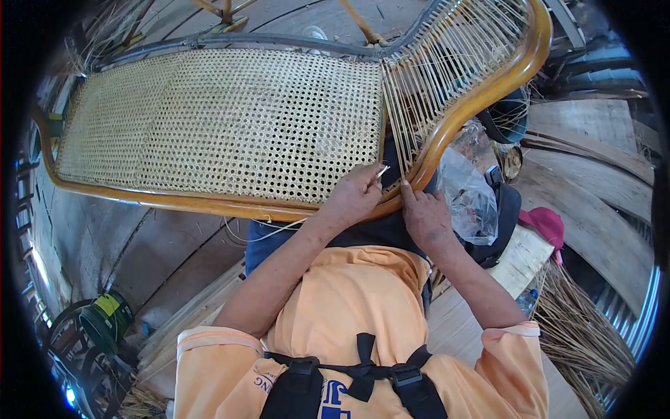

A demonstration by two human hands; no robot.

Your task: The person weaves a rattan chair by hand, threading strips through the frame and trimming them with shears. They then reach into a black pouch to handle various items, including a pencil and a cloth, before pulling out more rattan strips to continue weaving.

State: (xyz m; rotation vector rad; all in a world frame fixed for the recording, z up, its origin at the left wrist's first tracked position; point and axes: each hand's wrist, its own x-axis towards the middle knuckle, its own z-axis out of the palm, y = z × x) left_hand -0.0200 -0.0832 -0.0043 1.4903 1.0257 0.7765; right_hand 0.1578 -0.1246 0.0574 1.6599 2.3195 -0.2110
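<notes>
1. Pale strand (383,170): it's at the cane panel's (230,126) near right corner, pinched in the left grip (354,195). Looks thin, light and bendy, might split if kinked, so I'd hold it close to the weave.
2. Right grip (427,218): fingers by the rattan frame's (209,202) curved rail; can't tell if it's holding anything.
3. Panel's probably springy, so press only near the edges.
4. Frame looks stiff and kinda slick. Grab the thick rail, not the bare strands (413,110).

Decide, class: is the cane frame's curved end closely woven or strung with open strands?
Open strands: gaps show between them across the curved end, whereas the flat cane panel beside it is closely woven.
</notes>
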